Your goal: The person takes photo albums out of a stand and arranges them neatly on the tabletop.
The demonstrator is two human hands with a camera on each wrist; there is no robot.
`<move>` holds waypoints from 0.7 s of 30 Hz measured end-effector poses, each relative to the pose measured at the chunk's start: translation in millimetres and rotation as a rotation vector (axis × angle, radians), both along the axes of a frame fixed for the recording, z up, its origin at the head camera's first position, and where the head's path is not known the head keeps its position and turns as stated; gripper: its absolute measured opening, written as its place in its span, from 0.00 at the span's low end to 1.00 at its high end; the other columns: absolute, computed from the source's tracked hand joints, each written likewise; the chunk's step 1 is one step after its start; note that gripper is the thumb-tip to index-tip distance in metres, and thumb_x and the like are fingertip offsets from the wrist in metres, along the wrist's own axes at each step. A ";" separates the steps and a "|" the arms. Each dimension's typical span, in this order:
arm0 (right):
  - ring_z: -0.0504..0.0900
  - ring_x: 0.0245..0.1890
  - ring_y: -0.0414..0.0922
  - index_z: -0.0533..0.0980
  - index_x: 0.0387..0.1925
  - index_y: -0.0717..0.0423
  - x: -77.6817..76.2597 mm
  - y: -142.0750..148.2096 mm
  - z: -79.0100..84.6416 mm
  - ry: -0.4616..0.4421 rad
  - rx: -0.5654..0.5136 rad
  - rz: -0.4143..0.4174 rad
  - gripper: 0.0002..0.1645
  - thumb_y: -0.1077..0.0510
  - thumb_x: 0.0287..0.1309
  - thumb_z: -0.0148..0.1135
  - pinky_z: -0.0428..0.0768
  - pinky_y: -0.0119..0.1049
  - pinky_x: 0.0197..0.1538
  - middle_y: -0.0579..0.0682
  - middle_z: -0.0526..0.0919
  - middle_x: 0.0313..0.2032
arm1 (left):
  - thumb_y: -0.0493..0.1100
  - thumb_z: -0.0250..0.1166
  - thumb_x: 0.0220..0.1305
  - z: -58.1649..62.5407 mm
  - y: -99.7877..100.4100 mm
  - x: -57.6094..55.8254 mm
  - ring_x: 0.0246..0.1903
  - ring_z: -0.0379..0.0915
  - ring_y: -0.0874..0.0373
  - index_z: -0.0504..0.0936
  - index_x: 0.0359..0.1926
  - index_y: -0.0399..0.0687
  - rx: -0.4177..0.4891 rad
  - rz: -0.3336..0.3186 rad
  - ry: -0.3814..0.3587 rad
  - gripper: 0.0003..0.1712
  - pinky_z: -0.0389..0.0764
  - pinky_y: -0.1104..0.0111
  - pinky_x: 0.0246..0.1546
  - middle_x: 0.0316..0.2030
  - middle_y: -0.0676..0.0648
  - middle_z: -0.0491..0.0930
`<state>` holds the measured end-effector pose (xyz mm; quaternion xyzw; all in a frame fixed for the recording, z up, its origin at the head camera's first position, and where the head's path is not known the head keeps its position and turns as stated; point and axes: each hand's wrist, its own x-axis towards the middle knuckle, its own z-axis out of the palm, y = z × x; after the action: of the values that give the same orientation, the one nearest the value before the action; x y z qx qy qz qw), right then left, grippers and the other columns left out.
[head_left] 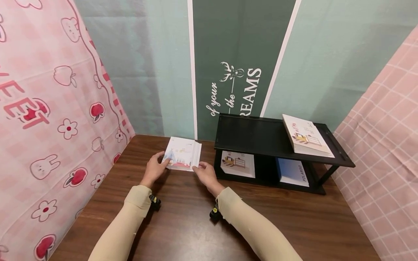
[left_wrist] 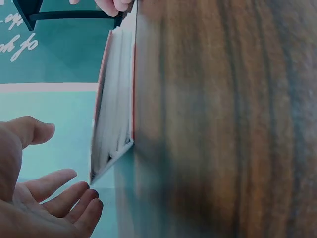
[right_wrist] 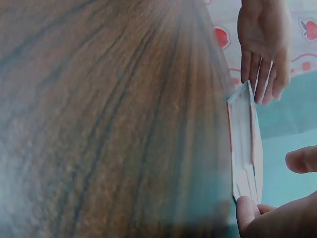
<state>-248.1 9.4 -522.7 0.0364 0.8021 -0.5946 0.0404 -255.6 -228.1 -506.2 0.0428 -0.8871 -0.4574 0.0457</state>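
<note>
On the wooden table lies a thick book (head_left: 179, 150) with a white cover, a blue and pink drawing and a pale strip along its right side. My left hand (head_left: 155, 167) is at its left edge, fingers extended and the thumb held apart in the left wrist view. At the lower right corner, my right hand (head_left: 206, 173) touches the book with its fingertips. Its thumb (right_wrist: 302, 159) stands away from the cover in the right wrist view. Both wrist views show the book's page block (left_wrist: 115, 94) between the cover boards.
Right of the book stands a black two-level shelf (head_left: 248, 132). One white book (head_left: 307, 137) lies on its top. Below are another illustrated book (head_left: 237, 165) and a blue and white one (head_left: 292, 172) marked POLAROID. Printed curtains (head_left: 156, 72) hang behind and at both sides.
</note>
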 end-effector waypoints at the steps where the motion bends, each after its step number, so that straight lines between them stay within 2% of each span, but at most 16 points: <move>1: 0.82 0.56 0.53 0.77 0.67 0.68 1.2 0.4 1.4 0.003 -0.002 0.007 0.31 0.53 0.71 0.70 0.82 0.48 0.61 0.61 0.84 0.55 | 0.46 0.64 0.80 1.5 0.8 0.3 0.77 0.60 0.33 0.69 0.77 0.32 -0.004 -0.002 0.004 0.34 0.62 0.42 0.77 0.75 0.28 0.67; 9: 0.81 0.63 0.55 0.74 0.71 0.66 14.8 7.3 11.0 -0.012 -0.018 0.086 0.35 0.49 0.72 0.70 0.82 0.50 0.64 0.61 0.82 0.62 | 0.46 0.63 0.79 12.6 11.7 5.9 0.77 0.61 0.33 0.71 0.76 0.31 -0.055 -0.039 0.067 0.33 0.61 0.42 0.78 0.75 0.28 0.67; 14: 0.80 0.66 0.58 0.73 0.72 0.67 24.5 17.9 19.6 0.024 -0.033 0.159 0.38 0.49 0.72 0.70 0.81 0.52 0.66 0.64 0.81 0.64 | 0.46 0.64 0.79 21.4 21.8 11.0 0.76 0.61 0.33 0.71 0.75 0.32 -0.054 -0.082 0.124 0.33 0.62 0.41 0.77 0.75 0.29 0.67; 21: 0.77 0.70 0.60 0.71 0.74 0.67 34.1 38.3 30.4 0.066 -0.031 0.206 0.39 0.48 0.72 0.70 0.76 0.53 0.73 0.66 0.79 0.68 | 0.46 0.67 0.77 31.7 36.7 16.0 0.76 0.63 0.35 0.72 0.75 0.34 -0.064 -0.139 0.164 0.33 0.63 0.43 0.78 0.75 0.32 0.69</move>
<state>-214.0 47.7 -492.2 -0.0666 0.7931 -0.6007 0.0755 -239.6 -191.4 -474.5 -0.0577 -0.8954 -0.4327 0.0876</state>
